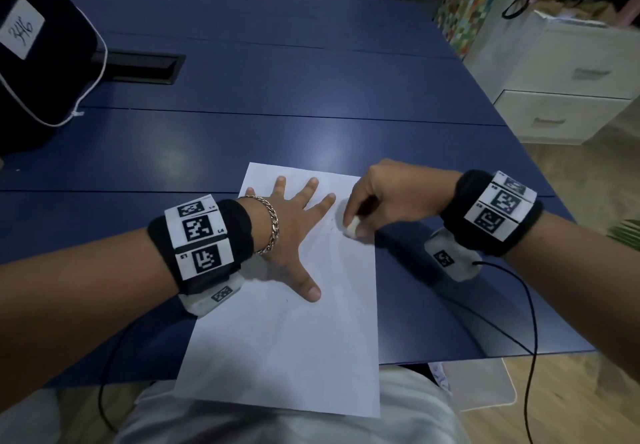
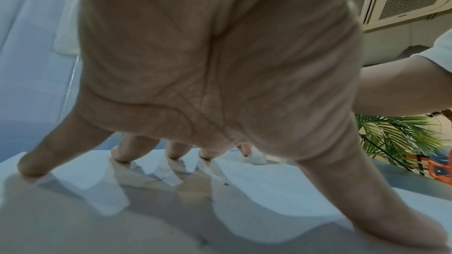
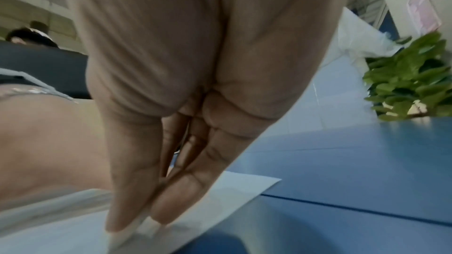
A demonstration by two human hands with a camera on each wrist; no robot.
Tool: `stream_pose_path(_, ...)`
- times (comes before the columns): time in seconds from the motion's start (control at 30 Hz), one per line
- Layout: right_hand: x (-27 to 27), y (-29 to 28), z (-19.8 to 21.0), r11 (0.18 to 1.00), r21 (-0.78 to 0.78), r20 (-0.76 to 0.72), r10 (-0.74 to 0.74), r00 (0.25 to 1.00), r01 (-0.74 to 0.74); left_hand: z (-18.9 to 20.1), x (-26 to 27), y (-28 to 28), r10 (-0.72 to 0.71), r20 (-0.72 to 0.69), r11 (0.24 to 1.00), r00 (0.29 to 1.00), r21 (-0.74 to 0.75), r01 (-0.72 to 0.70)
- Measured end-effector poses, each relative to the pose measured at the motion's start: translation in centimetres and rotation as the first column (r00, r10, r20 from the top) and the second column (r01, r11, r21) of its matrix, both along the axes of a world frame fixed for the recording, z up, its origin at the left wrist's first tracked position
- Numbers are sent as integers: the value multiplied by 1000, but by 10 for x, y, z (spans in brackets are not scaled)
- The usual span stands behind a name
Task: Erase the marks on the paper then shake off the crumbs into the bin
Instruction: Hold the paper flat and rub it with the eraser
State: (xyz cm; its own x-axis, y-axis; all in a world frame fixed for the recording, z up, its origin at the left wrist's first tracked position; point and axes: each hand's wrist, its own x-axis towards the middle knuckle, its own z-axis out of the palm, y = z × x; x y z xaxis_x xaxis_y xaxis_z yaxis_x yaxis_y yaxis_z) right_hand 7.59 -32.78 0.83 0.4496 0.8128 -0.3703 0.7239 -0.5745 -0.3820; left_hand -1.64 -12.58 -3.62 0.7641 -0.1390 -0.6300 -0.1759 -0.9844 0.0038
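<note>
A white sheet of paper (image 1: 287, 346) lies on the blue table (image 1: 277, 104), its near end hanging over the table's front edge. My left hand (image 1: 294, 232) lies flat on the sheet's upper part with fingers spread, pressing it down. My right hand (image 1: 355, 227) pinches a small white eraser (image 1: 351, 228) between thumb and fingertips and holds it against the paper near the right edge. A few faint dark specks (image 1: 332, 227) sit just left of the eraser. In the left wrist view the spread left hand (image 2: 220, 157) touches the paper (image 2: 257, 200), with the eraser (image 2: 257, 158) beyond it.
A black bag (image 1: 38, 62) with a white label stands at the table's far left beside a black cable slot (image 1: 138, 69). A white drawer unit (image 1: 568, 90) stands on the floor to the right. Black cables (image 1: 530, 322) trail from my wrists. A pale translucent container (image 1: 478, 384) sits under the table's right front corner.
</note>
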Motion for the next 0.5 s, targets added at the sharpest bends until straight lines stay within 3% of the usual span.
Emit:
stream_pose_path(0.13,4,-5,-1,999,19,15,-46,999,46,1,-1,1,-2,-4,1000,1000,-2,2)
stream_pose_path(0.3,-18,-3,-1,998,-26,-18,51,999,-52,1,-1,-1,-3,-5,1000,1000,12,3)
stream_pose_path(0.5,-8,-5,-2,999,23,28,-48,998,47,3,-1,0,-7,2,1000,1000,14,7)
